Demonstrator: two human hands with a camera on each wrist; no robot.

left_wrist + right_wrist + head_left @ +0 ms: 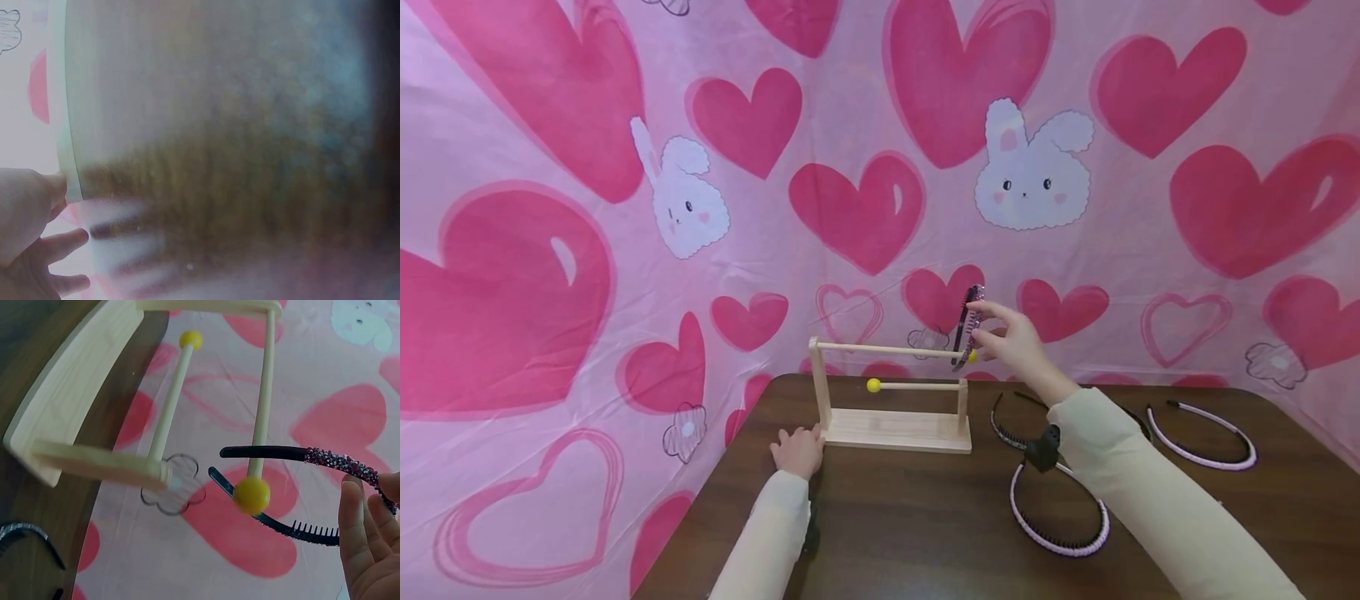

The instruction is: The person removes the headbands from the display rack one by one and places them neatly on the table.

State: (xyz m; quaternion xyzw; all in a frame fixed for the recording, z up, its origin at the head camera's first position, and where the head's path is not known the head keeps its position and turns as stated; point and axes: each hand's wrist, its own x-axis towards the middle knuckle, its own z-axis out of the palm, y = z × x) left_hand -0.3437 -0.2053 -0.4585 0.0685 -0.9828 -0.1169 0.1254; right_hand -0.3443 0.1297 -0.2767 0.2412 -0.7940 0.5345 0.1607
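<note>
My right hand (1013,337) pinches a headband (337,460) covered with pink sequins, with dark toothed inner sides. Its two arms straddle the tip of the upper rod (887,349) of a wooden stand, close to the yellow ball (251,495) there. One arm passes behind the ball in the right wrist view. A shorter lower rod (921,386) points left and ends in another yellow ball (873,386). At the left end of the stand's base (895,427), my left hand (797,452) rests on the table, fingers spread, thumb touching the base corner (74,187).
Right of the stand lie a dark glittery headband (1009,435), a lilac headband (1067,549) nearer me, and another lilac headband (1210,463) farther right. My right forearm (1150,492) passes over part of them. A pink heart-print cloth (865,75) hangs behind the brown table (887,525).
</note>
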